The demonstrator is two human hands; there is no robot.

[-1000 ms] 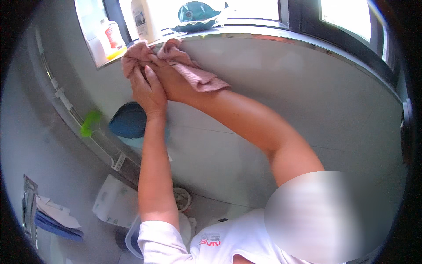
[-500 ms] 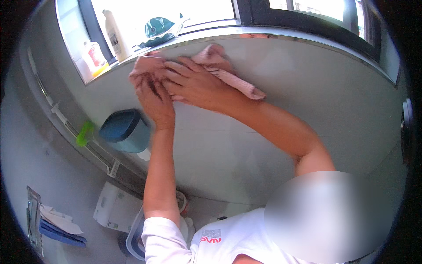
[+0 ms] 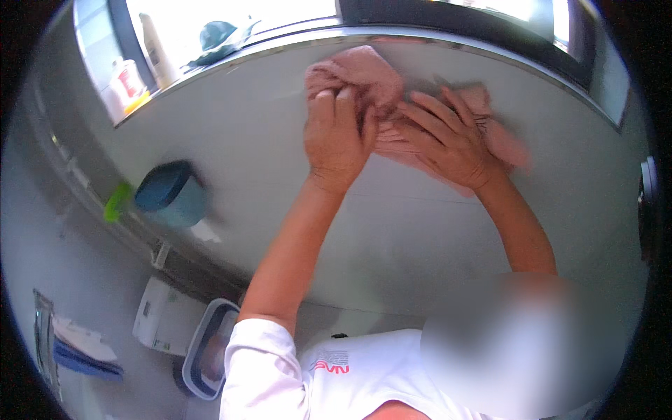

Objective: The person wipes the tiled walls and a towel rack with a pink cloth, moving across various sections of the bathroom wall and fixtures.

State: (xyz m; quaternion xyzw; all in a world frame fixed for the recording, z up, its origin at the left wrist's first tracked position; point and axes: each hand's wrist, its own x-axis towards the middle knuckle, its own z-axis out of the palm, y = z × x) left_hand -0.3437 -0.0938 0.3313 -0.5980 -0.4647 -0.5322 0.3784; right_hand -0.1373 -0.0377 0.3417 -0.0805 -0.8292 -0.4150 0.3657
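Note:
A crumpled pink towel point(image 3: 364, 66) is spread against the grey wall just under the window sill. My left hand point(image 3: 337, 136) has its fingers bent over the towel's left part, gripping it against the wall. Farther right, my right hand point(image 3: 448, 140) lies flat on the same towel, its fingers spread and pressing. A fold of the towel sticks out past my right wrist.
On the sill point(image 3: 287, 42) stand a tall pale bottle point(image 3: 157, 52), a smaller bottle with a yellow base point(image 3: 128, 87) and a teal object point(image 3: 217, 40). A blue bin point(image 3: 171, 192) hangs on the wall at left, beside a pipe point(image 3: 77, 171). Lower down is a basin point(image 3: 210, 350).
Both hands have slid to the right along the wall with the towel. They are now farther apart; before, they were close together near the sill's left end.

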